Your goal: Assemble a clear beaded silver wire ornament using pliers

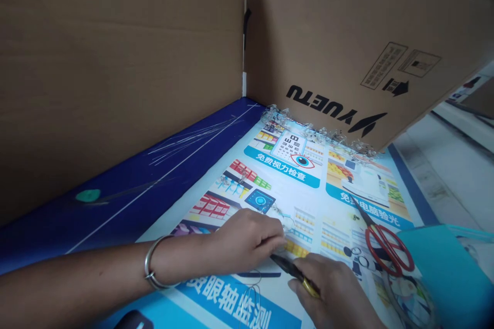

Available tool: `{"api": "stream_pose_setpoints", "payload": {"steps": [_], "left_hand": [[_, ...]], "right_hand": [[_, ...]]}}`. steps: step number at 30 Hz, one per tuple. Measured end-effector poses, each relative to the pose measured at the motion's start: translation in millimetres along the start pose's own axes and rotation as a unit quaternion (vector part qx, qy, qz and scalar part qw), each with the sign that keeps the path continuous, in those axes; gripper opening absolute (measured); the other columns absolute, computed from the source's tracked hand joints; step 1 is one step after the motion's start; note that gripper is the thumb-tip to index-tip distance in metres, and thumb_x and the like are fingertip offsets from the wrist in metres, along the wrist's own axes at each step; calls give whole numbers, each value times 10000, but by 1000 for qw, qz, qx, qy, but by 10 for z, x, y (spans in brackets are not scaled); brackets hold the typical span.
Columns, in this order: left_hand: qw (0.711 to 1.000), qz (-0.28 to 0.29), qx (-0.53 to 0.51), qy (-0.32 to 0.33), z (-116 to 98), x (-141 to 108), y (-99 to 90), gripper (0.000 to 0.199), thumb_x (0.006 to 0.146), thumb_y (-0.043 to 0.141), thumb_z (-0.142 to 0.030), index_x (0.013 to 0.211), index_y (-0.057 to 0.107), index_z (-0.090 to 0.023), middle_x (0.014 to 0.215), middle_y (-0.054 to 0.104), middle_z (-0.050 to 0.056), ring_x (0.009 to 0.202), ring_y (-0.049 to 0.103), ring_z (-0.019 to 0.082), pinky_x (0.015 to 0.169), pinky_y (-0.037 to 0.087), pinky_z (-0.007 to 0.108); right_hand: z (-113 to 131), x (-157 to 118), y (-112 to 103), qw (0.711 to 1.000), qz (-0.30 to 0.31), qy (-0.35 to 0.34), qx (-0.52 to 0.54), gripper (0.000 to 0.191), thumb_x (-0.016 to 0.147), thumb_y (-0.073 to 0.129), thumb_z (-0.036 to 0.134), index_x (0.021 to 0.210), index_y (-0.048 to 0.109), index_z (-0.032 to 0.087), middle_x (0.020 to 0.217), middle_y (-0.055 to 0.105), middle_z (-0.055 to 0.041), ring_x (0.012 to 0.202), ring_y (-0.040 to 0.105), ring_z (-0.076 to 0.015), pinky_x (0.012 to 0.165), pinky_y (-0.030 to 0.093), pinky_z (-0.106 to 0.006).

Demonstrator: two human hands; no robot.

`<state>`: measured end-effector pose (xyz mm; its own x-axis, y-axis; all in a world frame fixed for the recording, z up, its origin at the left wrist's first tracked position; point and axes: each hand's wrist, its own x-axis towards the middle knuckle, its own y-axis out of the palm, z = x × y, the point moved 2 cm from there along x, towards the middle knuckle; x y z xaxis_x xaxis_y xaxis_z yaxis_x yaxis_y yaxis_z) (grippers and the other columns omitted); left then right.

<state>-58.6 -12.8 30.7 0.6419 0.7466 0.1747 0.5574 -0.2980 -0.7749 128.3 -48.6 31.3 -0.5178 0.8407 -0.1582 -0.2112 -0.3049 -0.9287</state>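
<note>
The left hand (243, 241) pinches a light, springy wire loop (287, 225) at its end, while the right hand (328, 288) clasps pliers (291, 270).

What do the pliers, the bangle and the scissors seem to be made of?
The pliers in the right hand look like dark steel, with a dull sheen; the yellow end could be brass or plastic, hard to tell. The bangle looks like polished silver-coloured metal, from its bright shine. The scissors have glossy red handles, probably plastic, and grey metal blades, it seems.
</note>
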Motion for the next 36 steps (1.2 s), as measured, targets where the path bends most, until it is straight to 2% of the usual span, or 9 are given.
{"api": "stream_pose_setpoints", "payload": {"steps": [9, 15, 20, 26, 29, 32, 34, 36], "left_hand": [[993, 13, 43, 106, -74, -46, -18, 290, 907, 342, -269, 772, 580, -174, 677, 625, 43, 613, 549, 161, 543, 334, 283], [991, 23, 61, 119, -79, -44, -36, 305, 911, 319, -271, 781, 577, -174, 665, 621, 53, 608, 545, 171, 540, 334, 294], [987, 19, 82, 136, -75, -41, -16, 311, 909, 320, -276, 752, 568, -176, 643, 617, 55, 588, 545, 173, 531, 331, 294], [988, 18, 60, 140, -68, -46, 2, 300, 904, 342, -267, 744, 574, -165, 646, 619, 54, 590, 550, 165, 537, 339, 285], [991, 13, 38, 127, -56, -31, 1, 293, 899, 357, -261, 743, 586, -164, 639, 615, 51, 594, 548, 160, 549, 349, 277], [996, -27, -7, 85, -11, 4, -20, 279, 890, 377, -243, 732, 591, -157, 633, 606, 46, 599, 540, 145, 572, 367, 257], [995, -78, -60, 15, 56, 33, -42, 271, 880, 401, -248, 699, 580, -154, 627, 598, 36, 589, 531, 131, 573, 377, 238], [981, -123, -132, -75, 149, 55, -54, 268, 870, 421, -269, 670, 558, -154, 616, 585, 21, 564, 518, 114, 559, 384, 218]], "right_hand": [[34, 30, -32, 997, 63, 37, 29, 116, 709, 595, 227, 611, 534, 220, 663, 642, 26, 615, 593, -140, 523, 347, -205], [61, 45, -56, 996, 61, 30, 57, 126, 708, 576, 207, 597, 517, 210, 651, 625, 33, 600, 569, -124, 535, 332, -202], [35, 37, -48, 994, 63, 7, 88, 178, 692, 582, 199, 556, 468, 196, 585, 565, 57, 537, 495, -93, 508, 289, -196], [-2, 44, -19, 989, 72, -8, 128, 217, 707, 582, 198, 552, 431, 187, 574, 516, 69, 522, 451, -75, 497, 266, -195], [-17, 54, -2, 989, 54, -18, 135, 190, 710, 592, 188, 576, 456, 191, 602, 529, 65, 557, 477, -83, 522, 293, -192], [-32, 60, 8, 991, 16, -4, 130, 129, 714, 599, 189, 626, 505, 199, 652, 557, 51, 612, 515, -101, 549, 329, -194], [-41, 63, 21, 992, -13, 9, 122, 74, 722, 597, 198, 670, 546, 207, 680, 571, 36, 635, 532, -114, 562, 357, -201], [-50, 69, 45, 992, -46, 8, 115, 18, 730, 598, 214, 747, 592, 216, 719, 587, 18, 670, 551, -131, 586, 390, -214]]}}
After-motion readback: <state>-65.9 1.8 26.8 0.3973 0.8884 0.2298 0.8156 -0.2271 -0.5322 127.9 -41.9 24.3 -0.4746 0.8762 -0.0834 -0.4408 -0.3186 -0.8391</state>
